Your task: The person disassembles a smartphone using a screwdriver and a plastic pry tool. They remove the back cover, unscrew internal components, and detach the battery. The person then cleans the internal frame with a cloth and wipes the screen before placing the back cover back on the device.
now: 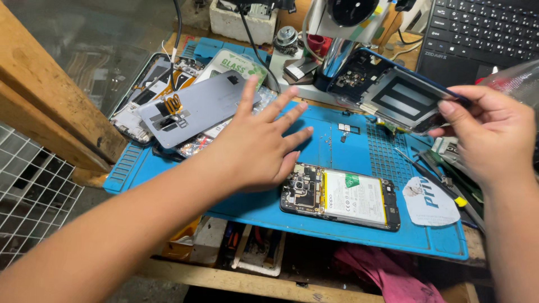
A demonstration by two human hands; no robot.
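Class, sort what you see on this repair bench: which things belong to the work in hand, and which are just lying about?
In hand:
right hand holding the phone back cover
left hand spread above the blue mat
opened phone showing battery and board

Lying about:
grey back panel
keyboard
white wire grid
pink cloth

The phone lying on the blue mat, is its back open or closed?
Open. The phone lies with no back cover, its battery and circuit board exposed; the right hand holds a separate back cover.
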